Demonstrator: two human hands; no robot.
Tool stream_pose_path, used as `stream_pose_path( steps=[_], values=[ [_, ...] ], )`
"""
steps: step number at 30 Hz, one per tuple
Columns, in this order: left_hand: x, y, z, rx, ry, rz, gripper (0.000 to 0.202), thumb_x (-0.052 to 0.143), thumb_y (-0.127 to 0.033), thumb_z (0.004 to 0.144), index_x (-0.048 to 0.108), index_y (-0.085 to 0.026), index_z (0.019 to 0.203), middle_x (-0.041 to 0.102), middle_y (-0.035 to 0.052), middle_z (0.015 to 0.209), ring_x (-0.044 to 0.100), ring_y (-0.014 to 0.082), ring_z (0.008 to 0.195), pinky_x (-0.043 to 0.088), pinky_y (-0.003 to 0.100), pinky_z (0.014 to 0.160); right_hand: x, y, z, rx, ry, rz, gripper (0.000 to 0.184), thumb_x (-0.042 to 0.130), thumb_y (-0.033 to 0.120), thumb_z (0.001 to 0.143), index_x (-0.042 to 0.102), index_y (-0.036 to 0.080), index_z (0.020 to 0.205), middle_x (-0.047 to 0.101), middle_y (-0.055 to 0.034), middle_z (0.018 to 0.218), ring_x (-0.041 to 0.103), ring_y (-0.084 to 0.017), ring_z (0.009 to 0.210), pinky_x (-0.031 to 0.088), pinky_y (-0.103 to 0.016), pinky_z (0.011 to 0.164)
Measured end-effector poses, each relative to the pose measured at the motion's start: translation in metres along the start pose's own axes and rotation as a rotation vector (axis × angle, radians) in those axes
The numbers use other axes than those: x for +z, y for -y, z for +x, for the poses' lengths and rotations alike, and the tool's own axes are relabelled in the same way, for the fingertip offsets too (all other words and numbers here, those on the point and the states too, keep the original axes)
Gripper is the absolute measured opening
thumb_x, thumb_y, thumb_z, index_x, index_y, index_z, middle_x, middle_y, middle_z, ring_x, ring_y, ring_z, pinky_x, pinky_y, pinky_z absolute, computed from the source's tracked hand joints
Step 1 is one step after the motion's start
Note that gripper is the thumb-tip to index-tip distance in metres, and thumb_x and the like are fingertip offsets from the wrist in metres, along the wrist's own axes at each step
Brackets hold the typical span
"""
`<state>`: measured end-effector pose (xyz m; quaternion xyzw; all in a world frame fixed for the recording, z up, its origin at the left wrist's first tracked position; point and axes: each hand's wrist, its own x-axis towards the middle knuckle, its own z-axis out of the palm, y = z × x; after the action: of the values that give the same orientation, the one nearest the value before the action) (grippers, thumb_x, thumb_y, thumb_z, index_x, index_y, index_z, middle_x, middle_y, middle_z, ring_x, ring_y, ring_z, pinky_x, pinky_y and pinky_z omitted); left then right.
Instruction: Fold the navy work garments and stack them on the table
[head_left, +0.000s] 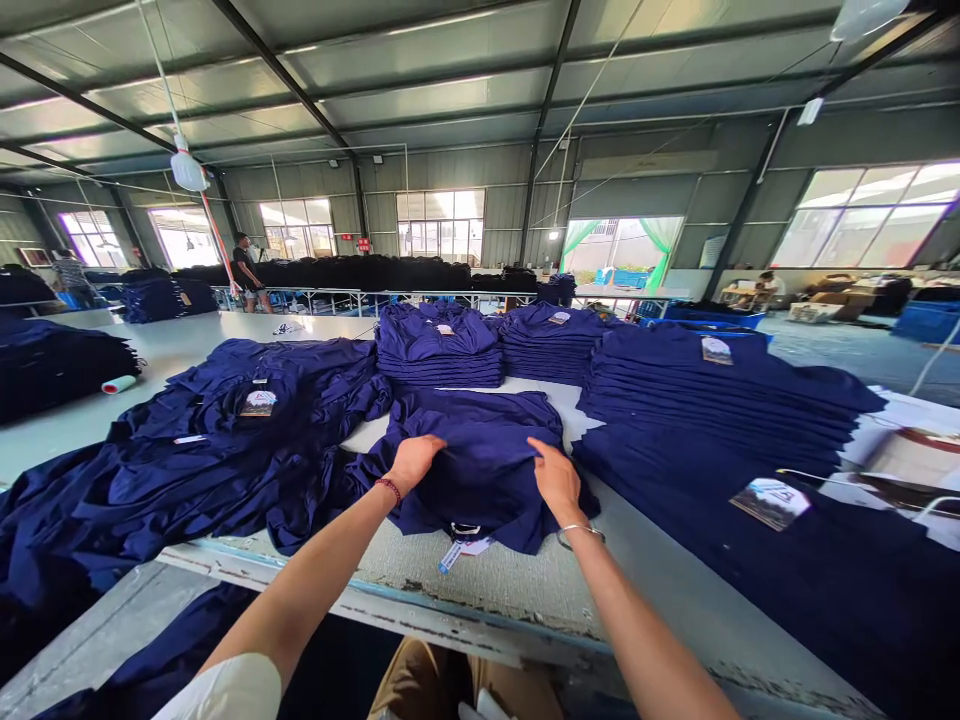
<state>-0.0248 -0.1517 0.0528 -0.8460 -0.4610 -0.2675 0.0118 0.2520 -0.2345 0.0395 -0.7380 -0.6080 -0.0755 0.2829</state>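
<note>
A navy blue shirt (480,440) lies on the grey work table (517,590) straight in front of me, its collar end and hang tag (461,552) toward me. My left hand (412,462) rests on the shirt's left part with fingers curled into the fabric. My right hand (555,478) presses on its right part, fingers pinching the cloth. A red cord sits on my left wrist and a metal bangle on my right.
A loose heap of navy shirts (217,450) lies to the left. Folded stacks (439,350) stand behind and a tall stack (712,400) to the right. A lint roller (118,384) lies far left. A person (246,272) stands in the distance.
</note>
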Motion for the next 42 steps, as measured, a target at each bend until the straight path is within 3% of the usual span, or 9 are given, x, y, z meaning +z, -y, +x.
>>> stream_pose_path(
  steps=[3,6,10,16,21,27,33,38,42],
  values=[
    [-0.006,0.000,-0.006,-0.013,-0.035,-0.041,0.061,0.038,-0.001,0.088,0.055,-0.030,0.138,0.061,-0.0010,0.138,0.058,0.0152,0.125,0.045,0.030,0.109,-0.002,-0.003,-0.006,-0.111,-0.188,0.128,0.065,0.035,0.008,0.084,0.049,0.027,0.145,0.055,-0.0025,0.144,0.049,-0.018,0.131,0.037,-0.036,0.111],
    [-0.001,0.007,-0.030,0.013,0.103,-0.122,0.079,0.038,0.007,0.077,0.051,-0.036,0.141,0.057,-0.0073,0.142,0.052,0.0134,0.132,0.042,0.031,0.114,0.012,-0.012,-0.028,-0.292,0.020,0.169,0.069,0.036,0.003,0.076,0.059,0.032,0.135,0.057,0.0005,0.143,0.044,-0.018,0.138,0.027,-0.045,0.118],
    [0.005,0.025,-0.057,0.073,0.195,-0.179,0.091,0.036,0.012,0.066,0.050,-0.038,0.141,0.053,-0.0103,0.145,0.041,0.0109,0.140,0.034,0.035,0.120,0.031,-0.027,-0.054,-0.202,0.167,0.160,0.076,0.034,-0.003,0.070,0.062,0.033,0.131,0.057,0.0010,0.143,0.045,-0.017,0.138,0.025,-0.050,0.118],
    [-0.005,0.049,-0.076,0.161,0.286,-0.182,0.083,0.037,0.011,0.062,0.064,-0.034,0.128,0.054,-0.0073,0.144,0.038,0.0132,0.143,0.031,0.039,0.121,0.025,-0.033,-0.073,-0.346,0.275,0.282,0.072,0.031,0.002,0.074,0.061,0.032,0.133,0.054,0.0014,0.146,0.036,-0.016,0.144,0.019,-0.051,0.121],
    [-0.014,0.052,-0.080,0.253,0.424,-0.183,0.061,0.049,0.001,0.070,0.070,-0.028,0.120,0.059,0.0003,0.140,0.049,0.0186,0.136,0.030,0.039,0.120,0.015,-0.031,-0.077,-0.231,0.425,0.277,0.059,0.041,0.009,0.072,0.071,0.035,0.116,0.061,0.0012,0.138,0.042,-0.021,0.140,0.002,-0.063,0.118],
    [-0.013,0.023,-0.039,0.159,0.218,-0.272,0.034,0.047,-0.028,0.094,0.069,-0.022,0.120,0.067,0.0051,0.131,0.058,0.0180,0.125,0.041,0.034,0.112,0.013,0.008,-0.037,-0.231,0.159,0.429,0.036,0.042,0.037,0.093,0.076,0.028,0.102,0.072,-0.0059,0.119,0.064,-0.020,0.114,0.034,-0.047,0.114],
    [0.023,-0.006,-0.011,0.236,0.322,-0.227,0.035,0.051,-0.015,0.091,0.071,-0.028,0.115,0.070,0.0012,0.125,0.058,0.0183,0.126,0.040,0.034,0.112,0.038,0.045,-0.014,-0.344,0.329,0.366,0.038,0.047,0.032,0.092,0.069,0.020,0.121,0.064,-0.0104,0.133,0.057,-0.019,0.125,0.038,-0.036,0.113],
    [0.042,-0.005,-0.026,0.263,0.470,-0.167,0.068,0.067,-0.045,0.086,0.041,-0.036,0.148,0.029,0.0054,0.161,0.017,0.0290,0.151,0.010,0.060,0.119,0.044,0.026,-0.029,-0.295,0.524,0.177,0.064,0.056,0.047,0.088,0.044,0.027,0.147,0.032,-0.0094,0.160,0.021,-0.027,0.150,0.009,-0.057,0.120],
    [0.050,0.001,-0.040,0.230,0.560,-0.199,0.088,0.058,-0.067,0.084,0.021,-0.033,0.156,0.008,0.0083,0.166,-0.002,0.0345,0.152,0.009,0.062,0.118,0.041,0.015,-0.044,-0.292,0.624,0.114,0.070,0.037,0.060,0.094,0.026,0.028,0.155,0.015,-0.0071,0.165,0.008,-0.024,0.152,0.001,-0.055,0.121]
  ],
)
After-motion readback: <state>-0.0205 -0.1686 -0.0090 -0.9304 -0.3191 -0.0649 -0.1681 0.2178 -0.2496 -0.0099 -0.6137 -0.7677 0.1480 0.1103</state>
